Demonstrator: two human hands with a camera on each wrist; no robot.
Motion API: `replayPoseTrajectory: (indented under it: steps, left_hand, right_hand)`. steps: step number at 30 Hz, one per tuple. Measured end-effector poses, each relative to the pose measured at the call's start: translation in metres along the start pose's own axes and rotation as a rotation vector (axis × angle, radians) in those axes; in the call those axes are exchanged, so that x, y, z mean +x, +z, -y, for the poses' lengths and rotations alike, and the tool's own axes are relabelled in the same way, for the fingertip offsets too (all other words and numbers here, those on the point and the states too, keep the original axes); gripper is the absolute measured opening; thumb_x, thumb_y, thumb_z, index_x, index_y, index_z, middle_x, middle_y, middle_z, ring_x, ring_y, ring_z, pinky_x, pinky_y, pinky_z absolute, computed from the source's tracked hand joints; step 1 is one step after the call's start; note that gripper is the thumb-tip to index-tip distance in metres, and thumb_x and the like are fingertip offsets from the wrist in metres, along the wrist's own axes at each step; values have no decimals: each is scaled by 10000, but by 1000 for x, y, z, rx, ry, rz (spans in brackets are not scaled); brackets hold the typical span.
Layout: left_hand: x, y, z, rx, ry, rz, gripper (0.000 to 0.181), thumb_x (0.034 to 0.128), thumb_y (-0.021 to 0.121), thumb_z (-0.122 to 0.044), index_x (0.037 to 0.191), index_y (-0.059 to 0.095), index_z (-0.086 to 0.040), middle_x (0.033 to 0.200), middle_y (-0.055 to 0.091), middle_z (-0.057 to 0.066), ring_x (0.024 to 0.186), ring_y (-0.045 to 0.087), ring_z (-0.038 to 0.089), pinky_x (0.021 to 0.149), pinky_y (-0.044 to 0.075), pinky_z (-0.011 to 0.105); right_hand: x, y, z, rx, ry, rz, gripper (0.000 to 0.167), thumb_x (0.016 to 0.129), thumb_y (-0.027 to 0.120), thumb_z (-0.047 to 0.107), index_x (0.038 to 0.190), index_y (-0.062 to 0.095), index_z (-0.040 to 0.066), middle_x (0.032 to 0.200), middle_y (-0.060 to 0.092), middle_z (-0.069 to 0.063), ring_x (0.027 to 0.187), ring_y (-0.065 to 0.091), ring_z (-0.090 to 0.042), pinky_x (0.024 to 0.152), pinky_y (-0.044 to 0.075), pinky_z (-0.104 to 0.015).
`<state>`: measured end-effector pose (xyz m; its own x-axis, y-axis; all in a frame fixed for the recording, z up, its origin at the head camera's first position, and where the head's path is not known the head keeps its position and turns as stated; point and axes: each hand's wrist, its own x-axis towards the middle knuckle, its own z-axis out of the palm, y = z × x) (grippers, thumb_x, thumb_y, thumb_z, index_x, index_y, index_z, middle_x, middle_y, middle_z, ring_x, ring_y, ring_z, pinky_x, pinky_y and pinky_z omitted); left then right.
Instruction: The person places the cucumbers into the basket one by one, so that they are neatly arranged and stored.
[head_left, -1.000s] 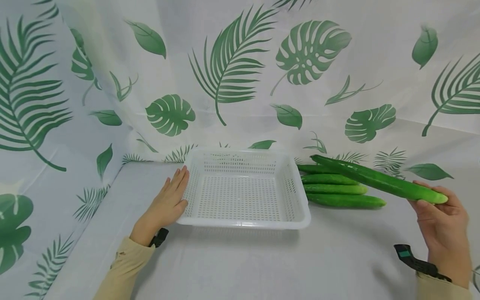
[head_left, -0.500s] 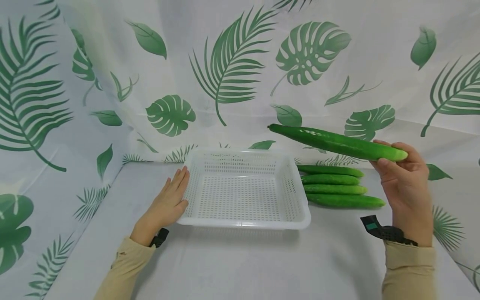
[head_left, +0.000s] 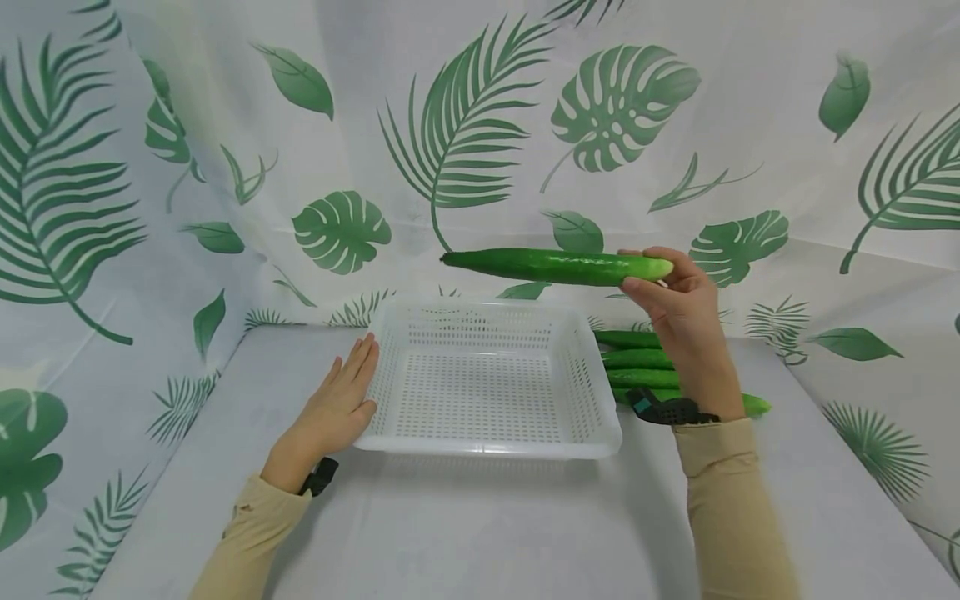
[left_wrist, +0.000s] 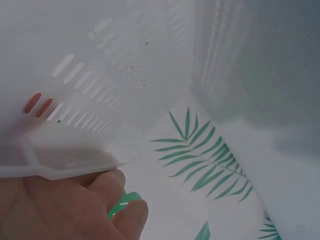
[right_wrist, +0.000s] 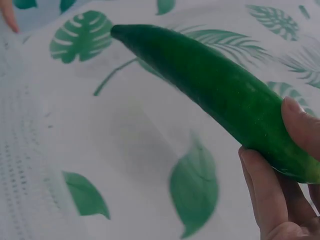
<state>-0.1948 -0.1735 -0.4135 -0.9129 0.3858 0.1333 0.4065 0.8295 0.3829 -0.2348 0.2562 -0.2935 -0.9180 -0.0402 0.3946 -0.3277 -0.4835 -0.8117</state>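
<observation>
The left hand (head_left: 332, 410) rests straight fingers, side by side, against the left wall of a white slotted basket (head_left: 483, 450) on the desk (head_left: 480, 525). Held up clear of the basket, a glossy cucumber (head_left: 551, 265) lies nearly level in the head view, its dark, narrow tip leftward, its pale yellow-green end clamped between the thumb and fingers of the right hand (head_left: 681, 308). Below, four more cucumbers (head_left: 641, 379) lie beside the basket, partly hidden by the right arm.
</observation>
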Motion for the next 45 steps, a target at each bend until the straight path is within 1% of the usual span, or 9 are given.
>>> replayPoseTrajectory:
  steps: [6, 12, 20, 24, 29, 33, 37, 41, 45]
  left_hand:
    - [1, 0, 1, -5, 8, -6, 756, 907, 451, -79, 1548, 88, 89, 1648, 22, 188, 1512, 32, 341, 1188, 61, 577]
    - [2, 0, 1, -6, 10, -10, 764, 898, 463, -77, 1544, 94, 97, 1646, 29, 197, 1510, 41, 349, 1187, 63, 580]
    - [2, 3, 1, -5, 15, -12, 760, 896, 454, -75, 1545, 97, 96, 1646, 31, 198, 1512, 36, 341, 1184, 65, 589]
    - [3, 3, 1, -5, 16, -8, 761, 895, 445, -84, 1546, 93, 94, 1648, 21, 193, 1513, 28, 339, 1185, 58, 585]
    - [1, 2, 1, -5, 19, -17, 761, 891, 443, -75, 1543, 92, 99, 1647, 22, 194, 1511, 37, 348, 1182, 69, 593]
    - [0, 2, 1, -6, 20, -24, 762, 887, 450, -62, 1542, 96, 101, 1645, 31, 196, 1509, 48, 353, 1178, 81, 598]
    - [0, 2, 1, -6, 23, -25, 763, 886, 453, -59, 1543, 98, 100, 1645, 36, 198, 1509, 50, 354, 1180, 78, 595]
    - [0, 1, 1, -3, 34, -31, 761, 885, 455, -60, 1540, 106, 105, 1643, 43, 207, 1506, 61, 365, 1178, 84, 600]
    - [0, 1, 2, -3, 34, -27, 761, 888, 454, -61, 1543, 102, 101, 1645, 35, 201, 1507, 56, 363, 1179, 79, 598]
  right_hand:
    - [15, 15, -40, -163, 113, 10, 326, 876, 655, -117, 1173, 649, 16, 1162, 677, -73, 1012, 636, -182, 876, 547, -257]
    - [25, 23, -81, -327, 231, -32, 375, 866, 708, -52, 1220, 600, 5, 1164, 651, -48, 1007, 615, -178, 876, 542, -236]
    - [29, 23, -121, -426, 394, -60, 471, 861, 743, 21, 1297, 569, -20, 1165, 567, -88, 1000, 601, -191, 868, 546, -248]
    - [28, 22, -129, -486, 419, -49, 495, 866, 736, 28, 1326, 563, -27, 1193, 553, -103, 1015, 588, -192, 890, 543, -285]
    - [27, 21, -133, -527, 465, -49, 535, 876, 721, 18, 1371, 531, -45, 1258, 527, -140, 1053, 570, -206, 1006, 487, -410]
    - [26, 21, -132, -564, 492, -44, 540, 878, 702, -13, 1386, 522, -45, 1346, 502, -178, 1111, 554, -233, 1012, 480, -414]
    - [24, 20, -132, -664, 496, -47, 538, 859, 716, -20, 1370, 548, -37, 1353, 503, -199, 1105, 542, -259, 950, 504, -379]
    - [22, 18, -133, -757, 482, -82, 531, 834, 726, -25, 1340, 569, -51, 1329, 522, -213, 1090, 532, -294, 970, 484, -449]
    - [21, 17, -135, -878, 492, -105, 517, 824, 710, -31, 1323, 577, -60, 1350, 537, -218, 1158, 513, -330, 1015, 449, -499]
